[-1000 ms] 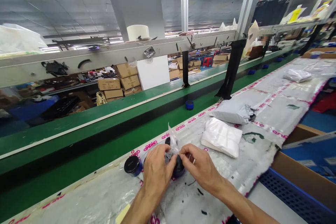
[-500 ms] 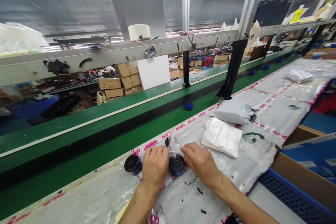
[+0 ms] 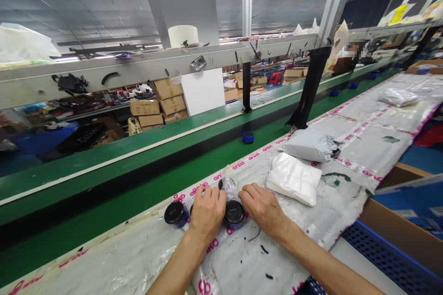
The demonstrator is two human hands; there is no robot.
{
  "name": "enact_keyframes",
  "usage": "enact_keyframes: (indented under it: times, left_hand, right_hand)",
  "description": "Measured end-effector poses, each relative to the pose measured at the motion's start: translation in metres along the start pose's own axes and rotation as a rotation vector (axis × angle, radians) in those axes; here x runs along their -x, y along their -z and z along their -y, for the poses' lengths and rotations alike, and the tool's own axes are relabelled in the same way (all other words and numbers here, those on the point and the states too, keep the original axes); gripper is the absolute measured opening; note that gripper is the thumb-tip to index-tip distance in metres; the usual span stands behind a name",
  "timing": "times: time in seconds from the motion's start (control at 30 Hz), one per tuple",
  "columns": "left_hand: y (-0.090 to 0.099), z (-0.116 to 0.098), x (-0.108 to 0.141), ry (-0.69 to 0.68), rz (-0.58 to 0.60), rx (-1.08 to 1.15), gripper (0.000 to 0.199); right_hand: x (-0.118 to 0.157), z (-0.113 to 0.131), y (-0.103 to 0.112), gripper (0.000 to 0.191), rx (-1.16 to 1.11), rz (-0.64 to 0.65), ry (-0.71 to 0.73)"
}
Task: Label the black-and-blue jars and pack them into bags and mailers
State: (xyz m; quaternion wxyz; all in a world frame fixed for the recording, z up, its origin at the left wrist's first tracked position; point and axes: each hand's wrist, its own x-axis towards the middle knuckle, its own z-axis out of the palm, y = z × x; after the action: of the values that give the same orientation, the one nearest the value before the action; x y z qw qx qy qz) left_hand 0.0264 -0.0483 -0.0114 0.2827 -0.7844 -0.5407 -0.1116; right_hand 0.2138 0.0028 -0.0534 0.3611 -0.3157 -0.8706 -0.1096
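Between my hands, a round black-topped blue container stands on the plastic-covered table. Clear plastic film rises just behind it, and my left hand, fingers curled, pinches its left side. My right hand is closed on the film's right side. A second black-topped container stands left of my left hand. Another dark round piece shows partly behind the film. Part of one more dark item peeks out at my left hand's left edge, mostly hidden.
Right of my hands lie a stack of white bags and a grey plastic parcel. Beyond the table edge runs a green conveyor carrying a blue container. A blue perforated crate sits at the lower right.
The view has shifted slightly. Both hands remain at the film around the middle container, with my left hand a little farther right and up.
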Motion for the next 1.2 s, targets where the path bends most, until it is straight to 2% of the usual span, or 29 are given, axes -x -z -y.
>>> enact_keyframes:
  times: [0.27, 0.43, 0.5, 0.67, 0.9, 1.2]
  left_hand:
    - [0.006, 0.0, 0.019, 0.121, 0.01, 0.281, 0.016]
    - [0.013, 0.002, 0.024, 0.193, 0.001, 0.442, 0.012]
    - [0.016, 0.002, 0.025, 0.192, 0.005, 0.477, 0.012]
    - [0.021, 0.002, 0.028, 0.111, 0.02, 0.513, 0.018]
    - [0.019, 0.004, 0.036, -0.01, 0.027, 0.513, 0.018]
    - [0.013, 0.001, 0.042, -0.096, 0.02, 0.441, 0.018]
  right_hand:
    - [0.015, 0.003, 0.009, 0.017, -0.151, 0.055, -0.078]
    - [0.017, 0.011, 0.017, 0.011, -0.373, 0.038, -0.254]
    - [0.018, 0.012, 0.019, 0.012, -0.454, 0.033, -0.28]
    - [0.023, 0.01, 0.023, 0.015, -0.41, 0.048, -0.158]
    - [0.028, 0.015, 0.031, 0.017, -0.335, 0.071, 0.009]
    - [0.029, 0.016, 0.033, 0.019, -0.209, 0.161, 0.085]
